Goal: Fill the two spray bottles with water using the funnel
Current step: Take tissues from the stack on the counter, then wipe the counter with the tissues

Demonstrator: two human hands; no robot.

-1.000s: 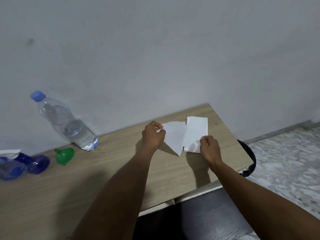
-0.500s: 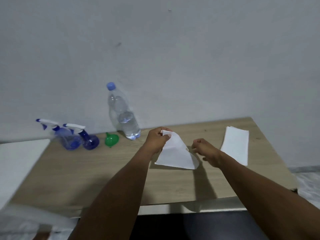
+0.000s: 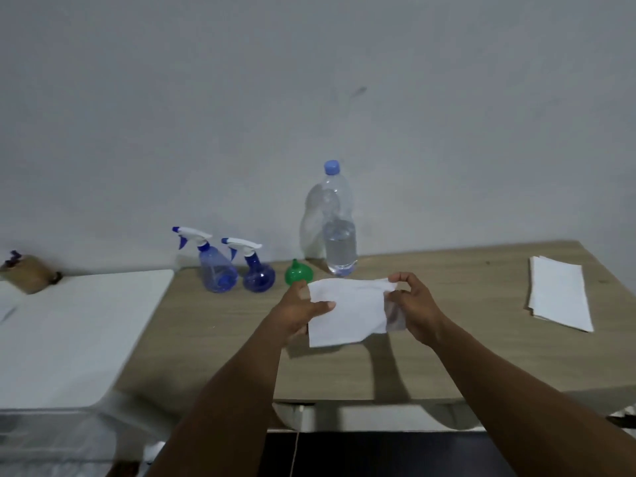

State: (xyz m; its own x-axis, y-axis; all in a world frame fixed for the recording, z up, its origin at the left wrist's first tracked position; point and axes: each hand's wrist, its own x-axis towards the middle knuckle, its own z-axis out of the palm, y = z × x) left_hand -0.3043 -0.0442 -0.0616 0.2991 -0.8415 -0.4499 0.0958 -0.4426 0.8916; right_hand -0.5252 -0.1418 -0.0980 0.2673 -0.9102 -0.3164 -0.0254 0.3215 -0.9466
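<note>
Far left: blurred brown item [image 3: 29,273], unidentifiable. At rear of wooden table [image 3: 447,356]: first spray bottle [image 3: 215,266], second spray bottle [image 3: 256,271] just beside, green funnel [image 3: 297,273], lower edge hidden by left hand [image 3: 297,313], water bottle [image 3: 339,235] part full. Thumb clamped over paper sheet [image 3: 347,315], fingers hidden beneath; right hand [image 3: 414,304] pinching top corner. Paper stack [image 3: 557,294] far right.

Exposure is running dim and flat, a cool grey cast lying over everything. Light is coming from front right: the water bottle [image 3: 339,235] is throwing a pale shadow leftward onto the wall [image 3: 309,98]. The white sheet [image 3: 347,311] is dropping a soft-edged shadow on the table [image 3: 213,339] toward its near edge. The lens is bowing the table's far edge; the sheet's right edge is smearing; the bottom left of frame is going out of focus
</note>
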